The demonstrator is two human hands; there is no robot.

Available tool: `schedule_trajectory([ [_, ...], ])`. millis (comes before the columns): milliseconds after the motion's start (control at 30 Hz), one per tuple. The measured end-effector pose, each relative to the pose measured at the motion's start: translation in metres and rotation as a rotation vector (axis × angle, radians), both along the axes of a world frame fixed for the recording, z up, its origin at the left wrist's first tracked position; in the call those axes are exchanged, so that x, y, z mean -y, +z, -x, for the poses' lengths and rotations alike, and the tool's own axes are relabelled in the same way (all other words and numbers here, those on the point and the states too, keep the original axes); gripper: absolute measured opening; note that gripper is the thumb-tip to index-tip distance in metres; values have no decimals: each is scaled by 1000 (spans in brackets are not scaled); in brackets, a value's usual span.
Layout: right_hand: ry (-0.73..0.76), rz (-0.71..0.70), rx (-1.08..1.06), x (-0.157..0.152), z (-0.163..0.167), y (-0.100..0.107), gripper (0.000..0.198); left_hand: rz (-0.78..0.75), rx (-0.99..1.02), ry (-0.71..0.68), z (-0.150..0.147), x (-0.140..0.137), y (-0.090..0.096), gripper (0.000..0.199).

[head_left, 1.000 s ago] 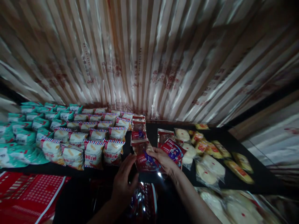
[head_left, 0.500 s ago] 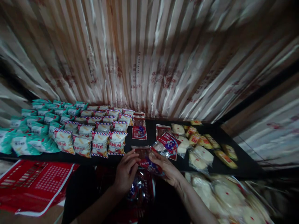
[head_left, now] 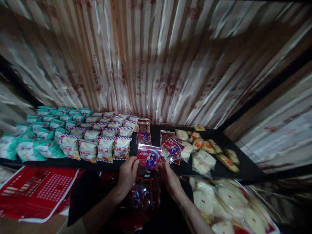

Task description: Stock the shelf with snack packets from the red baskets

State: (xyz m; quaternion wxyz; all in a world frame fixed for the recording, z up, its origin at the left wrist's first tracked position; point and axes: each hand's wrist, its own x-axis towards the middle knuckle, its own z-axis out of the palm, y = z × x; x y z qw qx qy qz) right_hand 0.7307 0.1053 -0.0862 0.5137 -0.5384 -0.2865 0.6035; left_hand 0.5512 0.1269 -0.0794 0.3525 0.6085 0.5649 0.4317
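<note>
A flat red-and-purple snack packet (head_left: 149,156) is held upright at the front edge of the black shelf. My left hand (head_left: 128,175) pinches its left edge, while my right hand (head_left: 170,177) grips its lower right side. Just beyond, more red packets (head_left: 173,149) lie overlapping on the shelf. A short row of similar packets (head_left: 144,134) rests behind the held one. Below my hands, between my legs, a red container (head_left: 154,195) holds more shiny packets (head_left: 138,195), partly in shadow.
Several white-and-red snack bags (head_left: 105,148) and teal bags (head_left: 30,149) stand in rows at left. Round white cakes in clear bags (head_left: 203,161) and yellow packs (head_left: 207,146) lie at right on the black shelf (head_left: 156,130). A red bag (head_left: 41,191) is lower left.
The packet has been tipped up so its printed front faces me. My left hand has moved to its left edge, my right hand to its lower right.
</note>
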Motion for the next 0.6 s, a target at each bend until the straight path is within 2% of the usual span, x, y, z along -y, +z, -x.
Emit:
schedule_trajectory([
  [67,42,4,0,6,7,-2,55,50,-15,10,-2,-6,-7,15],
  [167,164,-83,5,9,15,-6,42,101,-90,38,-5,-17,-16,14],
  [367,34,-88,53,-18,17,-19,34,156,-157,58,-17,-35,-25,14],
  [467,-11,-106,137,-40,14,-27,28,153,-148,87,-24,-42,-26,30],
  [600,-28,-115,399,-67,8,-39,16,72,-235,95,-34,-49,-32,53],
])
